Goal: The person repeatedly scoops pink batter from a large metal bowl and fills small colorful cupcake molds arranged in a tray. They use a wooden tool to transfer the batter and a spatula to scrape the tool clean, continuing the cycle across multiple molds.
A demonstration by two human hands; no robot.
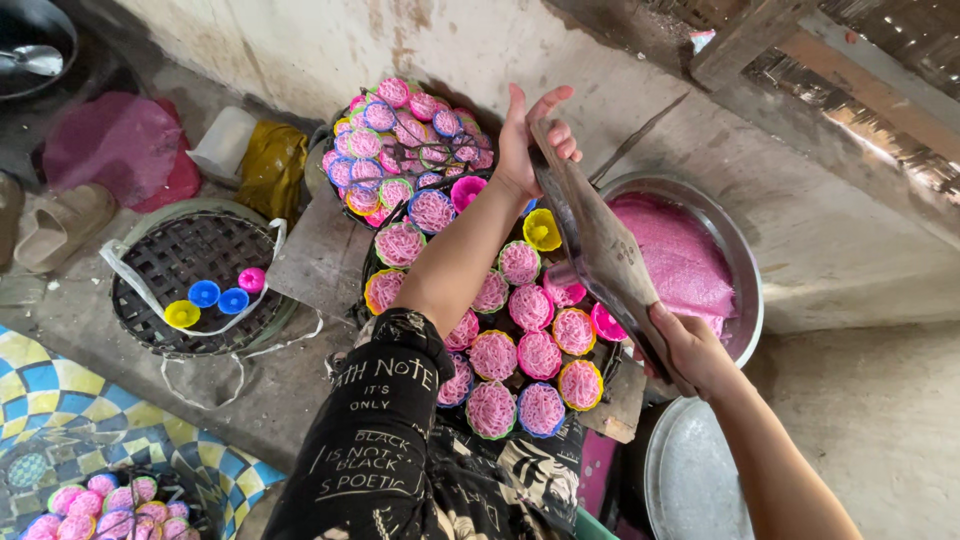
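My left hand [533, 135] and my right hand [690, 350] hold a long dark wooden press [600, 250] by its two ends, over a dark tray [620, 400]. The tray carries several small coloured cups filled with pink noodle strands [540, 355]. An unfilled yellow cup [541, 229] and an unfilled pink cup [605, 324] sit among them. Behind the press stands a metal bowl [745, 290] of pink dough [680, 255]. Farther back a dark basket holds a heap of filled cups [405, 150].
A round woven tray [175, 265] at left holds a yellow, two blue and a pink cup [215, 297]. A metal lid [690, 480] lies at bottom right. A basket of filled cups [100, 510] sits at bottom left on a patterned mat. Pink cloth [115, 145] and a plastered wall lie behind.
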